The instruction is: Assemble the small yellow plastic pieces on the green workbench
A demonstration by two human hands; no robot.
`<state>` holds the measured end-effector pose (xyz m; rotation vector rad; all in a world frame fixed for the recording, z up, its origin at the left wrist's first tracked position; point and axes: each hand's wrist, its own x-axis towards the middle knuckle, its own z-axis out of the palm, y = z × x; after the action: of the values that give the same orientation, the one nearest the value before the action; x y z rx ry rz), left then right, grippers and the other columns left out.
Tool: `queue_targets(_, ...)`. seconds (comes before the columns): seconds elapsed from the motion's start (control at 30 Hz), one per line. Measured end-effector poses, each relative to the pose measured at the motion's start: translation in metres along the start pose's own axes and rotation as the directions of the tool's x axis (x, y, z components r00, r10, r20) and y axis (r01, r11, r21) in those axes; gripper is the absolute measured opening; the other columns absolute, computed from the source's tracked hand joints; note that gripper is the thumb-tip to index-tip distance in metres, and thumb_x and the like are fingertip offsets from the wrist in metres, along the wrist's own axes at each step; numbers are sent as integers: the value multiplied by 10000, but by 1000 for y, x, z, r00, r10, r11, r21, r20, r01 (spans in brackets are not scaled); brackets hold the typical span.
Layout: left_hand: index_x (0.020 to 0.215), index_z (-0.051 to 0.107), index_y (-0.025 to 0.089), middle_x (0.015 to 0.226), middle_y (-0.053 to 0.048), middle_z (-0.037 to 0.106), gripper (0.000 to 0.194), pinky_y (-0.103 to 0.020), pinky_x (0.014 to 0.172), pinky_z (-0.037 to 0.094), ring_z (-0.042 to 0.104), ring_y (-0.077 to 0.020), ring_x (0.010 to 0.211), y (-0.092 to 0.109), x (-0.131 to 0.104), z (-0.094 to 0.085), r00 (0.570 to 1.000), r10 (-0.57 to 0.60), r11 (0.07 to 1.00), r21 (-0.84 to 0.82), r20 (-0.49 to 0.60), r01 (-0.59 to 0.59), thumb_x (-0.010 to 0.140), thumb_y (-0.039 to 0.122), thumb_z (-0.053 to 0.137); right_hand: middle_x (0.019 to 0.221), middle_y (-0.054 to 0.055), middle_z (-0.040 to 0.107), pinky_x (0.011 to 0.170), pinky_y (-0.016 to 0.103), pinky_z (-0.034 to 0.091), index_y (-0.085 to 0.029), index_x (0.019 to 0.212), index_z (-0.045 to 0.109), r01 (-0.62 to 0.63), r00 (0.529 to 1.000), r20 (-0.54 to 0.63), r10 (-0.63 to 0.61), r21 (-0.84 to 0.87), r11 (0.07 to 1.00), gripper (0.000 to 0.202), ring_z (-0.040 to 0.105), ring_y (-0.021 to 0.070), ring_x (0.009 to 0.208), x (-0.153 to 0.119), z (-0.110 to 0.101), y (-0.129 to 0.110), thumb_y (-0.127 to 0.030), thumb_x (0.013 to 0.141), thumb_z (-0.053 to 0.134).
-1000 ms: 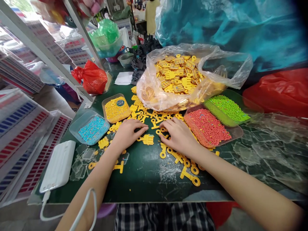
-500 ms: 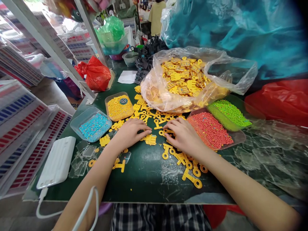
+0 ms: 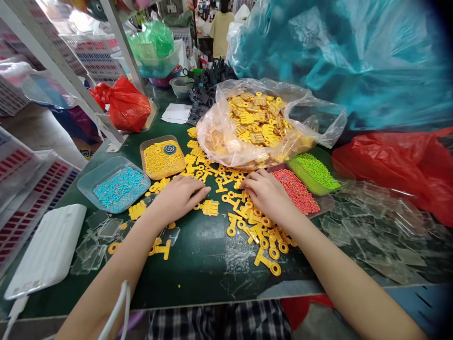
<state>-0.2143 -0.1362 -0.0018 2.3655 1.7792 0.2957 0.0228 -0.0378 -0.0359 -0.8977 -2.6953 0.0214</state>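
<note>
- On the dark green worktop (image 3: 198,278), between the two hands and nearer the left one, a flat yellow piece (image 3: 211,208) lies by itself, a few blue specks along its upper edge.
- The left hand (image 3: 180,195) is palm down just beside that piece, thumb and forefinger close together at the tips; whether they pinch anything, I cannot tell.
- The right hand (image 3: 266,192) bends its fingers down over the loose yellow parts (image 3: 233,222), ringed and T-shaped; whether it grips one is hidden.
- Beyond the left hand stand a tray of yellow beads (image 3: 170,173), with a dark disc (image 3: 170,149) on them, and a tray of blue beads (image 3: 88,182).
- Beside the right hand are a tray of red beads (image 3: 327,203) and, touching it, a tray of green beads (image 3: 300,178).
- Behind the hands, an open clear bag (image 3: 211,137) is heaped with more yellow pieces (image 3: 258,118).
- Clear plates are scattered at the left (image 3: 92,245) and the right (image 3: 368,226).
</note>
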Motion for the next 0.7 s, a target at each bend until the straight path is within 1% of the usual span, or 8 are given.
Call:
queue_targets(0.1, 759, 516, 196, 747, -42, 626, 469, -362, 762, 427, 585, -210, 742, 3, -1, -2, 999, -34, 999, 24, -35, 35, 1023, 408, 191, 894, 64, 678, 785, 387, 469, -212, 879, 714, 8, 1000, -4, -8, -4, 1000, 227, 558, 242, 910, 0, 0, 0, -94, 866, 521)
queue_targets(0.23, 735, 460, 207, 708, -30, 592, 410, -353, 720, 417, 562, -203, 692, 6, -1, -4, 998, -49, 998, 39, -38, 51, 1009, 366, 201, 918, 73, 681, 795, 394, 469, -194, 935, 704, -12, 1000, -17, 11, -31, 999, 196, 554, 250, 916, 0, 2, -2, -134, 886, 525)
queue_targets(0.33, 773, 505, 200, 748, -35, 625, 371, -353, 726, 413, 582, -207, 731, 6, -1, -4, 998, -48, 998, 37, -48, 49, 997, 337, 242, 918, 84, 685, 805, 408, 474, -173, 942, 698, -56, 998, -25, 55, -42, 998, 196, 562, 259, 917, 1, 4, -4, -139, 895, 510)
queue_targets(0.43, 858, 581, 190, 853, -46, 684, 342, -359, 764, 416, 620, -217, 815, 5, -1, -2, 997, -46, 999, 24, -62, 47, 988, 345, 304, 929, 84, 694, 836, 420, 477, -186, 942, 692, -59, 998, -37, 60, 41, 997, 253, 576, 262, 938, 2, 5, -3, -114, 901, 452)
queue_targets(0.5, 917, 627, 190, 922, -53, 709, 342, -367, 788, 418, 634, -227, 865, 3, -1, 0, 996, -39, 999, 32, -75, 41, 985, 362, 340, 996, 90, 692, 865, 418, 477, -191, 1035, 667, -73, 989, -119, 91, 146, 987, 343, 581, 256, 986, 3, 1, -1, -70, 888, 382)
queue_targets(0.6, 958, 676, 200, 944, -57, 721, 341, -374, 800, 420, 640, -238, 894, -1, -1, 1, 995, -21, 997, 69, -98, 27, 977, 377, 385, 1084, 102, 669, 892, 406, 470, -186, 1144, 607, -112, 943, -274, 186, 265, 958, 426, 578, 245, 1038, 4, -10, 1, -40, 858, 328)
queue_targets(0.63, 956, 687, 202, 937, -56, 722, 337, -374, 798, 420, 641, -238, 889, -3, -1, 2, 995, -14, 996, 82, -101, 22, 973, 378, 400, 1066, 98, 669, 884, 403, 468, -192, 1114, 612, -119, 938, -285, 197, 267, 956, 404, 582, 245, 1023, 3, -15, 1, -48, 854, 338)
queue_targets(0.7, 950, 701, 207, 919, -52, 724, 328, -368, 793, 419, 643, -232, 877, -5, -1, 3, 995, 0, 995, 101, -101, 10, 966, 377, 421, 977, 73, 674, 855, 396, 460, -214, 991, 636, -119, 959, -227, 169, 215, 969, 318, 589, 244, 965, 3, -22, -1, -77, 844, 389)
